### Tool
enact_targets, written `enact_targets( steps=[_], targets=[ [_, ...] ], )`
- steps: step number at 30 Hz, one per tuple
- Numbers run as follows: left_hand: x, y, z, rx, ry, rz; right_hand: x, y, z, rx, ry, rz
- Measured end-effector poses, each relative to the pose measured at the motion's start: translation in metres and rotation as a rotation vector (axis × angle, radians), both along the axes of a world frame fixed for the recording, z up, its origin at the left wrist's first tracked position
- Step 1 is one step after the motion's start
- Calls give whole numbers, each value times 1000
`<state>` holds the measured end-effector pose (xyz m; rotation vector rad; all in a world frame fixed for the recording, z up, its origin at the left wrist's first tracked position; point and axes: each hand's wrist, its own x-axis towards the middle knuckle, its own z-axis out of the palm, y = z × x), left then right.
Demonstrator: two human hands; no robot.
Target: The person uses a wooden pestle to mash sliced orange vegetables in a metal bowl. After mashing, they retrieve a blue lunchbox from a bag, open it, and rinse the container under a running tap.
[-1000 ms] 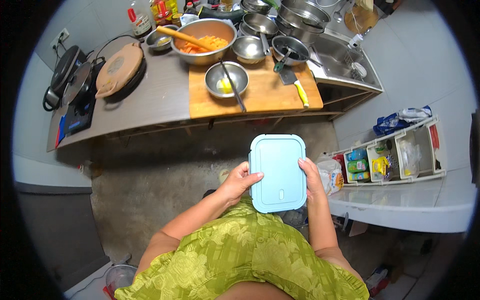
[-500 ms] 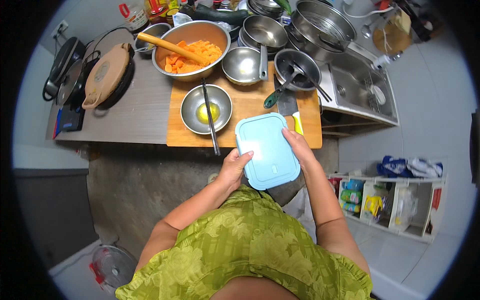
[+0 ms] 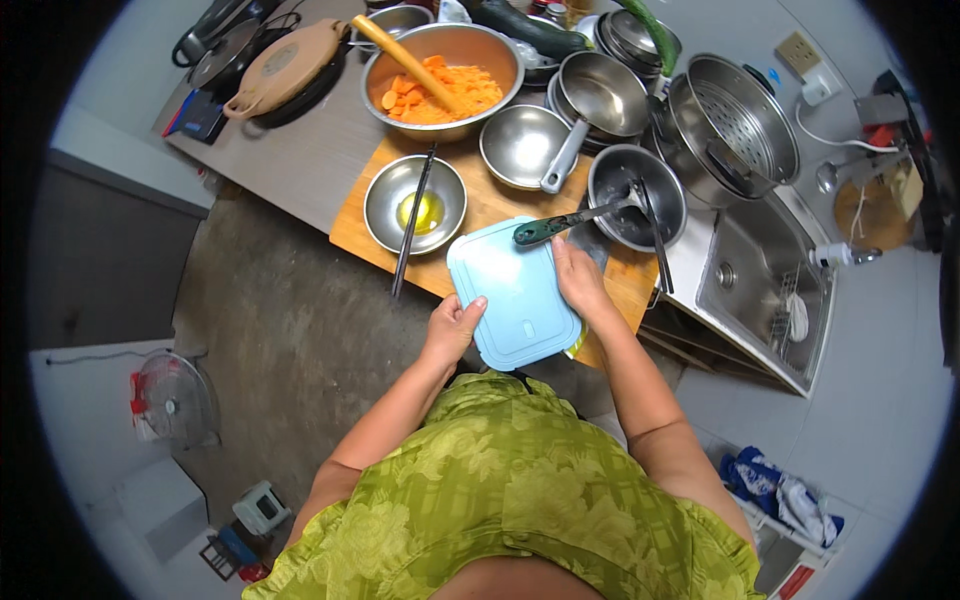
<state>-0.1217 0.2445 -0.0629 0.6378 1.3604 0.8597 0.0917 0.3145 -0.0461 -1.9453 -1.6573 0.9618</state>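
Observation:
Between my two hands is a light blue rectangular food container (image 3: 515, 300) with a flat lid, tilted over the front edge of the wooden cutting board (image 3: 350, 225). My left hand (image 3: 455, 328) grips its near left side, the thumb on top. On the right side my right hand (image 3: 580, 278) is closed around the edge. A utensil with a dark green handle (image 3: 545, 230) overlaps the container's far edge; its head rests in a dark bowl (image 3: 610, 180) with chopsticks (image 3: 655, 235). To the left stands a steel bowl (image 3: 380, 205) of yellow liquid, black chopsticks (image 3: 404, 258) across it.
Behind sits a large steel bowl (image 3: 510, 60) with shredded and chopped orange vegetable and a wooden rolling pin (image 3: 395, 50). A steel pan (image 3: 525, 145), stacked pots and a steamer pot (image 3: 730, 110) crowd the back right. The sink (image 3: 745, 230) lies right; a fan (image 3: 172, 405) stands on the floor left.
My view has turned toward the right, so the sink and steamer show more fully. Both hands keep hold of the container, which has shifted slightly left and now meets the green handle in view.

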Motion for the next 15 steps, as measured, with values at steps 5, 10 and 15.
enact_targets(
  steps=[5,10,15],
  targets=[
    [8,2,-19,43,-78,55,0,10,-4,-24,-46,32],
    [21,1,7,47,-167,195,2,14,-4,-7,-38,44],
    [19,1,0,88,-198,187,1,15,-13,24,-29,10]
  ],
)
